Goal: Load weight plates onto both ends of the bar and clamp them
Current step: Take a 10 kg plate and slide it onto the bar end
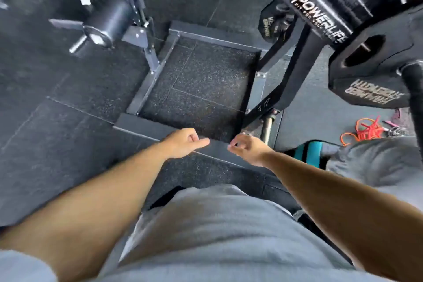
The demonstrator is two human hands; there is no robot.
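Both hands are held out low over the rubber gym floor (68,144), the left hand (183,143) and right hand (246,147) with fingers curled in, nothing gripped. A black weight plate (375,64) is seen well apart, above and right of the right hand.

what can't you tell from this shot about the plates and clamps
- Weight plate, head view: cut off by the right edge.
- Right hand, head view: motion blur hides whether its curled fingers pinch anything.
- Clamps, head view: none can be made out.
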